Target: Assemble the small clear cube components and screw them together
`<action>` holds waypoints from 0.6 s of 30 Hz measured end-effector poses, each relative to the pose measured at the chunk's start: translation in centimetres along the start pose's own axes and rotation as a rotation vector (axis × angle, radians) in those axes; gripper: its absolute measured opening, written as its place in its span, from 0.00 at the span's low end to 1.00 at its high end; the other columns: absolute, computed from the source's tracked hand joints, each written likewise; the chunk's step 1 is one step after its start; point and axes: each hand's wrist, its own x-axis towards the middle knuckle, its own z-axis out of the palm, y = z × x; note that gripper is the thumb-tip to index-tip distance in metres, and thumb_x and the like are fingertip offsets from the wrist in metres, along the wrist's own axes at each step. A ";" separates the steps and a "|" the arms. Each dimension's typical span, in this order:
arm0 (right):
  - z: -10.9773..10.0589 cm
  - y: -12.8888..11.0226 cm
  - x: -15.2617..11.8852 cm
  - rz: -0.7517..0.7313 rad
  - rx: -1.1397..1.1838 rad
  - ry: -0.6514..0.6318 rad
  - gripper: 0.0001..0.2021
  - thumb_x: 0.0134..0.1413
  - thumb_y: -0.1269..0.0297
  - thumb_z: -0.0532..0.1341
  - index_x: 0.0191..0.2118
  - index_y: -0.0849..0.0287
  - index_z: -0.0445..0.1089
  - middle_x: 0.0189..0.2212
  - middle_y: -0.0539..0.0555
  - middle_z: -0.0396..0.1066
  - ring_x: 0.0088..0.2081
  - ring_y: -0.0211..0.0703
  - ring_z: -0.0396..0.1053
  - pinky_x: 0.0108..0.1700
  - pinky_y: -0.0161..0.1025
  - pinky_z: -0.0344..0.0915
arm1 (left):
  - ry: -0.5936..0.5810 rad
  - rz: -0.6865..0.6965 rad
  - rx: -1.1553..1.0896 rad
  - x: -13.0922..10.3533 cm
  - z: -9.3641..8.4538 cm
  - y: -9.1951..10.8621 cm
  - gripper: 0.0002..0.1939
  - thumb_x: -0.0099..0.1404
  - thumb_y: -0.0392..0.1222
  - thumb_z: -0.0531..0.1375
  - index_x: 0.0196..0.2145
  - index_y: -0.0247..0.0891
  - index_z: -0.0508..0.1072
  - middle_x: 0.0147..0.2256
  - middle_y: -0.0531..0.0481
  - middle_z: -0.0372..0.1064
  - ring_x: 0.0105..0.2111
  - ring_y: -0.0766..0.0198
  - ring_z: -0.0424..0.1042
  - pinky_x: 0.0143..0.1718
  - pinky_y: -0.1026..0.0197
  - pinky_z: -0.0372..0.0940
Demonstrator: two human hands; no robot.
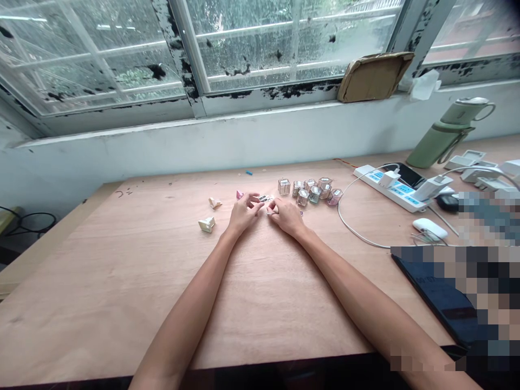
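Note:
Both my arms reach over the wooden table [134, 281], and my hands are close together near its middle. My left hand [245, 212] has its fingers apart and curved, beside a small black-and-white patterned piece [265, 199]. A small pink item [239, 194] shows just behind that hand. The fingers of my right hand [285, 215] are pinched together at a small pale thing too tiny to make out. Behind my right hand stand several small clear faceted containers [314, 194]. Left of my left hand lie a cream folded piece [207, 224] and a smaller pale one [214, 203].
A white power strip [390, 187] with chargers and a looping cable lies at the right. Near it are a phone [406, 174], a green bottle [441, 138], a white mouse-like object [429, 229] and a dark tablet [434, 292]. Cardboard [374, 78] leans against the window.

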 end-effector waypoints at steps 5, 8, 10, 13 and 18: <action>0.3 0.4 0.1 0.007 0.095 0.188 0.07 0.64 0.62 0.59 0.39 0.58 0.72 0.34 0.55 0.76 0.31 0.44 0.70 0.33 0.37 0.57 | 0.000 -0.003 -0.010 -0.1 0.0 0.3 0.17 0.64 0.45 0.65 0.50 0.38 0.73 0.37 0.49 0.76 0.26 0.66 0.73 0.31 0.62 0.68; 0.4 0.5 0.2 0.013 0.197 0.278 0.09 0.65 0.60 0.57 0.38 0.59 0.71 0.32 0.55 0.75 0.27 0.42 0.68 0.32 0.37 0.57 | 0.004 -0.004 -0.012 -0.1 0.0 0.4 0.18 0.64 0.44 0.66 0.50 0.38 0.73 0.36 0.49 0.76 0.27 0.66 0.73 0.30 0.63 0.68; 0.5 0.6 0.2 0.007 0.221 0.302 0.10 0.65 0.60 0.56 0.37 0.58 0.70 0.32 0.54 0.75 0.27 0.42 0.67 0.31 0.37 0.56 | 0.005 -0.002 -0.012 -0.1 0.0 0.4 0.18 0.64 0.44 0.66 0.50 0.38 0.73 0.37 0.49 0.76 0.27 0.66 0.73 0.30 0.63 0.68; 0.5 0.6 0.2 0.001 0.201 0.292 0.08 0.64 0.61 0.57 0.36 0.58 0.70 0.31 0.54 0.74 0.27 0.42 0.67 0.31 0.37 0.56 | 0.001 -0.002 -0.015 -0.1 0.0 0.3 0.18 0.64 0.44 0.65 0.50 0.38 0.73 0.37 0.48 0.76 0.27 0.66 0.73 0.30 0.63 0.68; 0.6 0.7 0.2 -0.060 0.163 0.240 0.07 0.64 0.62 0.57 0.38 0.58 0.70 0.32 0.53 0.73 0.28 0.42 0.67 0.32 0.37 0.55 | -0.005 -0.004 -0.026 0.0 0.0 0.2 0.18 0.64 0.44 0.65 0.50 0.38 0.72 0.37 0.48 0.76 0.25 0.67 0.72 0.29 0.63 0.67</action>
